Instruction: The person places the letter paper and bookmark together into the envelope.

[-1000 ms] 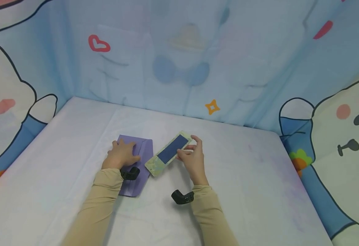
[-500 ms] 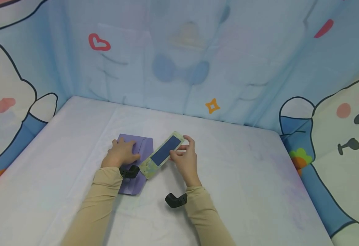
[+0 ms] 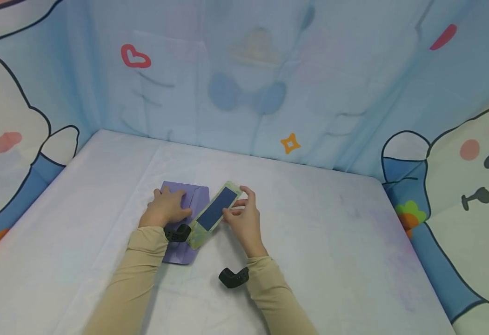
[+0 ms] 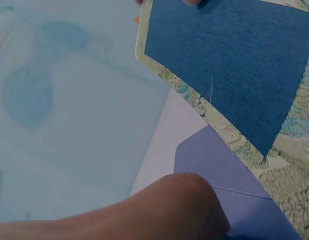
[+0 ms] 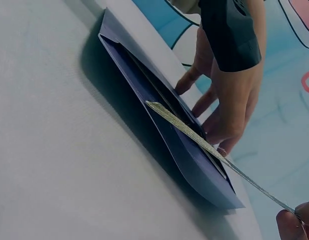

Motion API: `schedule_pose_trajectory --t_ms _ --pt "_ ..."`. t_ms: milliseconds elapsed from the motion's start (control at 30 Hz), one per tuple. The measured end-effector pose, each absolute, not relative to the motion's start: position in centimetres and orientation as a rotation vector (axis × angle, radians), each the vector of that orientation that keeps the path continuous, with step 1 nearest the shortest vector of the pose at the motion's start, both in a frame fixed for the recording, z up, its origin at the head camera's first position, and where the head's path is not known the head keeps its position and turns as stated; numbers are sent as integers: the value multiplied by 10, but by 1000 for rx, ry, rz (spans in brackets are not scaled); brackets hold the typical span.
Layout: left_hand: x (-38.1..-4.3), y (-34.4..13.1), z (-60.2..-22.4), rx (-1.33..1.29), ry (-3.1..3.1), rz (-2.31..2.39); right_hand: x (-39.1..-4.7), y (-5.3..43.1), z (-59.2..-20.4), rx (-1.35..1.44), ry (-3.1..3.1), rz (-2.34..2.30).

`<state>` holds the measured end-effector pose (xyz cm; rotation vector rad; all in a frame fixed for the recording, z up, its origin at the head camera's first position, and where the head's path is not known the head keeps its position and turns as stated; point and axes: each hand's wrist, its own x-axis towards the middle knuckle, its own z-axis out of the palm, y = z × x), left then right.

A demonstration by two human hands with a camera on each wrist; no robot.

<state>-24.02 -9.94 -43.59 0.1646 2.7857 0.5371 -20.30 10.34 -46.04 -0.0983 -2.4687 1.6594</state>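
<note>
A purple envelope (image 3: 196,197) lies on the white table, its mouth gaping in the right wrist view. My left hand (image 3: 164,208) rests on it with the fingers spread; the thumb points right toward the mouth. Between thumb and fingers, my right hand (image 3: 244,221) pinches the right edge of a flat, stiff strip (image 3: 217,208) with a dark blue panel and a green-yellow patterned fabric border. The strip slants down-left, its lower end over the envelope's right side. In the right wrist view, that end of the patterned strip (image 5: 182,125) lies at the envelope's mouth (image 5: 169,135); how far inside I cannot tell.
The white cloth-covered table (image 3: 332,246) spreads out around the hands. A light blue printed curtain (image 3: 244,83) hangs along its far edge and both sides. A black wrist camera (image 3: 233,278) sticks out from the right sleeve, another black camera (image 3: 178,233) from the left.
My right hand has moved left and slightly down with the strip, bringing its lower end over the envelope. The left hand stays where it was on the envelope.
</note>
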Motion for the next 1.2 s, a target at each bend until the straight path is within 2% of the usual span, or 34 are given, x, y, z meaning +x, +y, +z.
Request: schedule_pose_trajectory --t_ms 1200 --pt "-238 -95 -436 141 2820 516 -195 83 -470 124 -2652 1511"
